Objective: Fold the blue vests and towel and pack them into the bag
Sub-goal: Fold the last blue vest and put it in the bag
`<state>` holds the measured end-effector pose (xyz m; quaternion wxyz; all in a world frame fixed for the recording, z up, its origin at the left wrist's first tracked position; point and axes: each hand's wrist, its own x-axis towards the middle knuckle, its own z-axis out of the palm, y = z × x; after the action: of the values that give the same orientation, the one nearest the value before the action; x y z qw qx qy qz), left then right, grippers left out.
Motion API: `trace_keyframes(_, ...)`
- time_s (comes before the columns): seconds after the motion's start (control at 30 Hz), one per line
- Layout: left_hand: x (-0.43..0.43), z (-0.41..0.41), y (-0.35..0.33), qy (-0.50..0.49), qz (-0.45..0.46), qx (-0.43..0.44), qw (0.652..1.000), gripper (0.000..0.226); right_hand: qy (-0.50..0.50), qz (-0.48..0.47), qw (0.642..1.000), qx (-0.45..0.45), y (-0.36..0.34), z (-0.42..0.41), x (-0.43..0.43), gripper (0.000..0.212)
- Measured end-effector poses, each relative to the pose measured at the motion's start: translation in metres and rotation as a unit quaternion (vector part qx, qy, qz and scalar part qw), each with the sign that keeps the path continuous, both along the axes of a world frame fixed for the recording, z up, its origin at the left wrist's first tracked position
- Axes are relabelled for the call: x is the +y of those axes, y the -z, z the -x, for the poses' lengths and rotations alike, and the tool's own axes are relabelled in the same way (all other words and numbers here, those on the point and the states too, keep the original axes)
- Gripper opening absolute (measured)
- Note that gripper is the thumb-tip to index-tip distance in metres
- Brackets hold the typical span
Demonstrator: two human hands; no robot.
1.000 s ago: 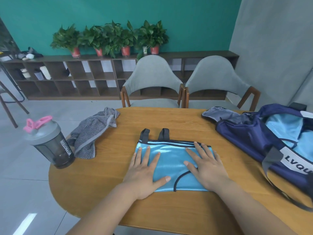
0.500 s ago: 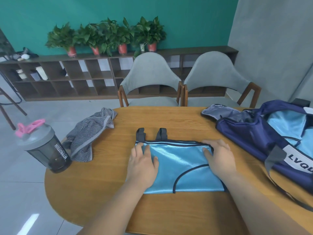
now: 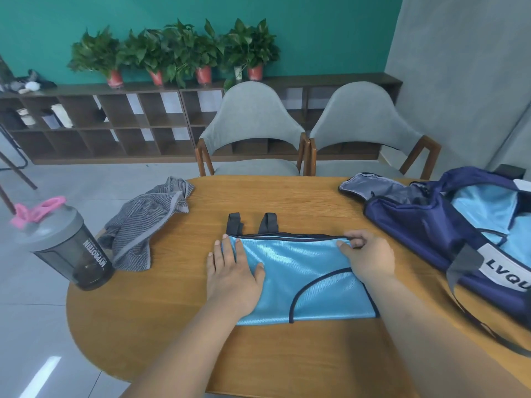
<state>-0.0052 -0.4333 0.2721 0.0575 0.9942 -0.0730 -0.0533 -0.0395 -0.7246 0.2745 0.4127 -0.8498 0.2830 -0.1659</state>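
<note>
- Folded vest (image 3: 304,271) sits mid-worktop (image 3: 287,357). It looks thin, light and slick, so expect it to slide and spring open.
- Your left hand (image 3: 232,274) lies flat on its left edge; your right hand (image 3: 369,258) pinches the top-right hem. Support both ends when lifting.
- Crumpled towel (image 3: 146,228) is on the left, open bag (image 3: 416,225) on the right. The wood is smooth, with chairs (image 3: 253,119) beyond.

The light is bright, soft and even. A white streak of reflection lies on the floor tiles (image 3: 40,377) at 7 o'clock. The blue vest (image 3: 304,274) has a satin shine, strongest near its far edge. Shadows are faint and soft-edged, such as the thin one beside the shaker bottle (image 3: 69,254) at 9 o'clock. The wide lens bends the shelf unit (image 3: 115,130) at 11 o'clock and stretches the bag (image 3: 416,225) at 3 o'clock. The bottle's pink lid loop (image 3: 37,211) is a little blurred, while the centre is sharp.
</note>
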Motion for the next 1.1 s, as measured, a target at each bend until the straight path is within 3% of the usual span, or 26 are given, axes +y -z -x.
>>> trace_keyframes(0.2, 0.004, 0.001, 0.001, 0.004, -0.007, -0.009, 1.0, 0.09, 0.011, 0.124, 0.992, 0.028, 0.007, -0.003, 0.008, 0.028)
trace_keyframes(0.37, 0.0, 0.018, -0.007, 0.015, 0.008, -0.127, 0.992, 0.087, 0.016, 0.13, 0.991, -0.037, 0.005, 0.004, 0.014, 0.03)
trace_keyframes(0.5, -0.013, 0.043, -0.006, 0.067, 0.017, -0.018, 0.997, 0.089, -0.09, 0.193, 0.971, -0.108, 0.004, 0.017, 0.015, 0.017)
trace_keyframes(0.6, -0.01, 0.042, 0.002, 0.078, -0.012, 0.001, 0.997, 0.094, -0.242, 0.302, 0.922, 0.032, 0.01, 0.022, 0.012, 0.045)
trace_keyframes(0.67, -0.006, 0.034, 0.001, 0.095, -0.026, 0.013, 0.995, 0.096, -0.28, 0.321, 0.895, 0.134, 0.011, 0.023, 0.009, 0.058)
trace_keyframes(0.73, 0.001, 0.023, -0.001, 0.124, -0.034, 0.024, 0.991, 0.096, -0.292, 0.31, 0.889, 0.167, 0.007, 0.026, 0.008, 0.062)
trace_keyframes(0.8, 0.012, 0.009, -0.003, 0.154, -0.035, 0.024, 0.987, 0.093, -0.291, 0.293, 0.897, 0.157, 0.005, 0.032, 0.007, 0.06)
trace_keyframes(0.97, 0.03, -0.004, -0.014, 0.219, -0.035, -0.038, 0.974, 0.085, -0.178, 0.131, 0.975, -0.009, 0.01, 0.045, -0.006, 0.044)
trace_keyframes(1.1, -0.003, 0.035, -0.028, 0.254, 0.051, -0.038, 0.965, 0.081, -0.142, 0.143, 0.979, 0.01, 0.015, 0.035, -0.003, 0.041)
